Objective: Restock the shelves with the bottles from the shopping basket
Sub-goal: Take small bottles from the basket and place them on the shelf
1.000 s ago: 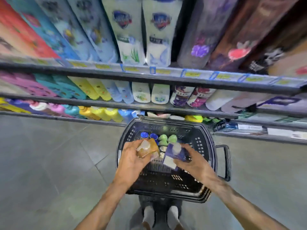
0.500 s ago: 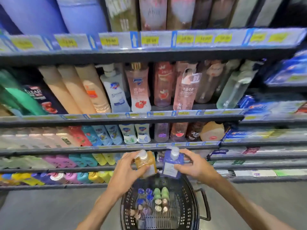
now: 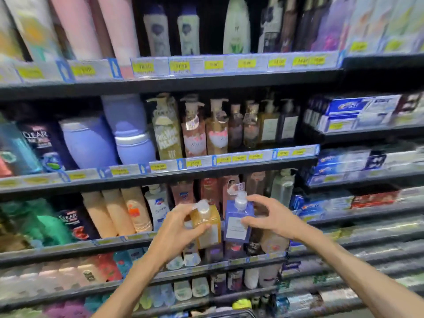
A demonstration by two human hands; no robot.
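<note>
Two bottles held upright side by side before the shelving (image 3: 206, 173), just apart. Amber bottle (image 3: 206, 222), clear cap: gripped by left hand (image 3: 177, 232), fingers curled round its lower body. Blue-violet bottle (image 3: 237, 222), white label, clear cap: pinched by right hand (image 3: 273, 220), thumb on the front, fingers curled toward its 3 o'clock side. Pump bottles (image 3: 215, 127) at 12 o'clock, one shelf up. Shopping basket rim (image 3: 229, 314) barely visible at 6 o'clock.
</note>
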